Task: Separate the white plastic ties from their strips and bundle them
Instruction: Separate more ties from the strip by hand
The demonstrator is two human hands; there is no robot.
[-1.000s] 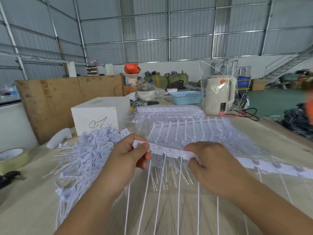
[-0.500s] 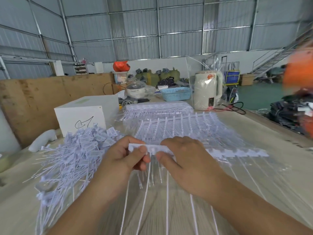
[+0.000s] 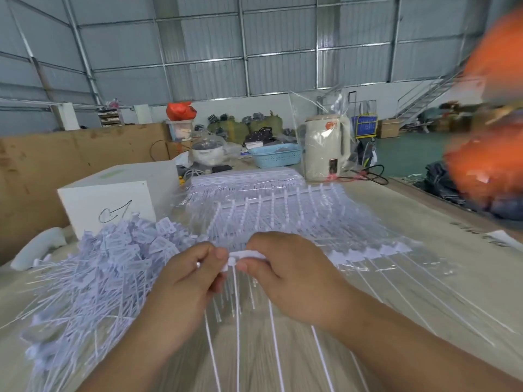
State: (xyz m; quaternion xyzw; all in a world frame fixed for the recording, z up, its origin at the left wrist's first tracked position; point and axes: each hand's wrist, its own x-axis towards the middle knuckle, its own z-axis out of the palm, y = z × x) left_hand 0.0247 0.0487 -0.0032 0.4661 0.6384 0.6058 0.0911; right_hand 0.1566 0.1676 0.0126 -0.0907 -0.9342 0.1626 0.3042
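My left hand [image 3: 188, 278] and my right hand [image 3: 285, 267] meet at the table's middle, both pinching one white strip of ties [image 3: 368, 253]. The left thumb and forefinger pinch the tie head at the strip's left end [image 3: 230, 263]; the right fingers curl over the strip just beside it. The strip runs on to the right, its thin tails hanging toward me. A big loose heap of separated white ties [image 3: 93, 278] lies to the left. More tie strips [image 3: 283, 216] are stacked behind my hands.
A white box [image 3: 113, 199] stands at the back left, a bagged pack of ties [image 3: 246, 179] behind the stack, then a blue basket [image 3: 276, 157] and a beige kettle [image 3: 325, 148] in plastic. A blurred orange shape [image 3: 489, 137] fills the right edge.
My hands have drawn close together along the strip, the right sliding left toward its left end. The view has turned left and an orange blur has grown at the right.
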